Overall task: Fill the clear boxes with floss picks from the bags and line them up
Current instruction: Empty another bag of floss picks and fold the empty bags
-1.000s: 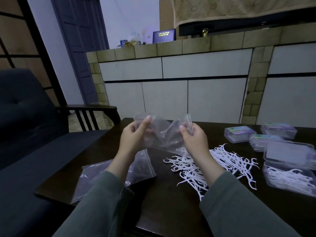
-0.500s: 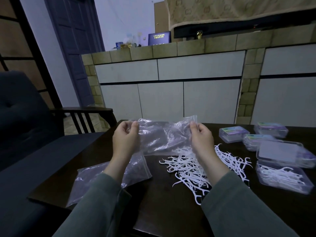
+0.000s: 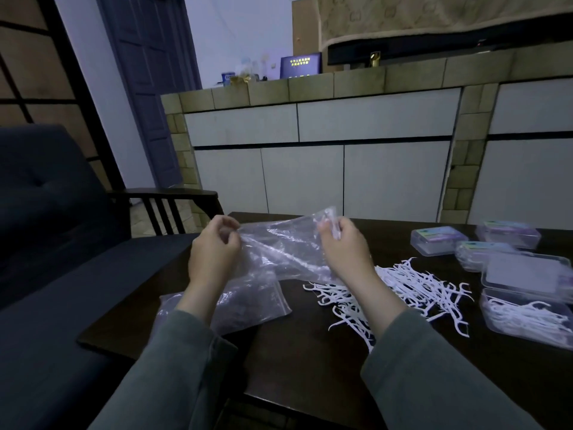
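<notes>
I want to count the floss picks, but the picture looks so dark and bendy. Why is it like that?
Head view: the room light is dim and bluish, so the dark table swallows detail; the white floss picks stand out but tangle together; the held clear bag shows pale glare; the wide lens bows the cabinet edges.

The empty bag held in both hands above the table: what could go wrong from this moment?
1. The held bag hangs over the loose floss picks; lowering it could sweep some toward the table edge.
2. The pile lies tangled, so grabbing a bunch may drag extra picks out.
3. The open box sits near the right border of the view; the right hand could knock it.
</notes>
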Demonstrator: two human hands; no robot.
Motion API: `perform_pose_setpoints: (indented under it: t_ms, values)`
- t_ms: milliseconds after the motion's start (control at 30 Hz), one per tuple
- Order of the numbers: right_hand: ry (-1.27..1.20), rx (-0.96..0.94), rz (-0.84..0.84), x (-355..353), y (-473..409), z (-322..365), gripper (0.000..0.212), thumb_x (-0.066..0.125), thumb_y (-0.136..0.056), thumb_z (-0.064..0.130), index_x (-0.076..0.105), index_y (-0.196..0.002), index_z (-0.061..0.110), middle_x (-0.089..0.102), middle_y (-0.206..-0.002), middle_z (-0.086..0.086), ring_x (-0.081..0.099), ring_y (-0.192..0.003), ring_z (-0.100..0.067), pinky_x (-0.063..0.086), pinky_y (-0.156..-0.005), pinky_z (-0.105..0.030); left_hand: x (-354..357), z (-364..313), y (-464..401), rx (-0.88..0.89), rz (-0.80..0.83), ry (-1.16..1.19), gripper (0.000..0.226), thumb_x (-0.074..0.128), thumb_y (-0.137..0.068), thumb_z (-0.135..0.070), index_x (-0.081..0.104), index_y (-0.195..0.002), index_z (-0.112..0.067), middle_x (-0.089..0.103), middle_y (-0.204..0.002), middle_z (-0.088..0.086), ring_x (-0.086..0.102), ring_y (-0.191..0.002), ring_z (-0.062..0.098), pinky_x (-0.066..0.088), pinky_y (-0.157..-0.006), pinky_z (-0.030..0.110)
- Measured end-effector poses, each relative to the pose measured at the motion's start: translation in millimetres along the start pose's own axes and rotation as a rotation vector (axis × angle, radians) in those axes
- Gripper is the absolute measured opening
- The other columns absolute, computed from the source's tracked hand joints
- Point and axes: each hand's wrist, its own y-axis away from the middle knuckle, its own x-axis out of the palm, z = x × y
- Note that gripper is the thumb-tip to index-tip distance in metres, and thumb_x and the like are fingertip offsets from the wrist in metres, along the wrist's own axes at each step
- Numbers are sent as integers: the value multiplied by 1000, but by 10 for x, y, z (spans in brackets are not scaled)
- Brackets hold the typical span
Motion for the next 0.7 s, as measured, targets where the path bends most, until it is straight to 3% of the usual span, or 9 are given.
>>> perform_pose_setpoints:
  t_ms: [100, 200, 300, 400, 467, 567, 700]
  values:
    - [51, -6, 104, 221, 61, 56, 22, 53, -98, 31, 54, -115, 17, 57, -85, 7, 56, -68, -7, 49, -59, -24, -222, 159, -91, -130, 113, -294, 18, 55, -91, -20, 60, -97, -36, 63, -100, -5, 58, -85, 16, 49, -69, 35]
    - [218, -11, 235, 467, 177, 103, 43, 57, -94, 33, 43, -134, 23, 59, -113, 0, 62, -94, -15, 56, -79, -33, -454, 285, -135, -271, 240, -508, 24, 61, -85, -21, 62, -106, -33, 61, -108, 0, 57, -93, 20, 52, -79, 41]
    - [645, -236, 244, 717, 293, 75, 61, 53, -94, 39, 27, -148, 24, 39, -141, -5, 41, -125, -24, 40, -100, -41, -543, 350, -94, -374, 317, -676, 39, 60, -87, -30, 57, -126, -25, 52, -128, 8, 50, -113, 28, 46, -95, 44]
    - [690, -473, 379, 914, 382, 124, 51, 42, -99, 37, 32, -148, 27, 32, -151, 0, 27, -138, -24, 21, -110, -52, -431, 283, 27, -285, 293, -846, 55, 52, -93, -29, 36, -145, -26, 10, -159, 9, 19, -140, 37, 30, -108, 54]
    - [687, -441, 552, 1040, 438, 128, 47, 34, -102, 36, 33, -149, 26, 28, -156, 2, 20, -143, -25, 11, -112, -58, -307, 220, 112, -271, 422, -848, 60, 48, -96, -29, 24, -151, -31, -3, -162, 3, 4, -146, 38, 21, -111, 62]
    - [803, -370, 722, 1132, 453, 24, 46, 25, -105, 35, 33, -149, 25, 19, -160, -2, 12, -146, -31, 3, -111, -64, -178, 305, 135, -351, 643, -910, 62, 39, -99, -41, 9, -153, -36, -9, -162, 2, -8, -146, 38, 8, -111, 68]
    - [871, -263, 743, 1117, 345, -142, 52, 18, -105, 40, 15, -155, 24, 7, -162, -4, 2, -148, -31, -1, -114, -61, -119, 610, 64, -210, 628, -770, 59, 28, -98, -57, 11, -152, -40, -1, -163, -1, -2, -148, 33, 5, -114, 63]
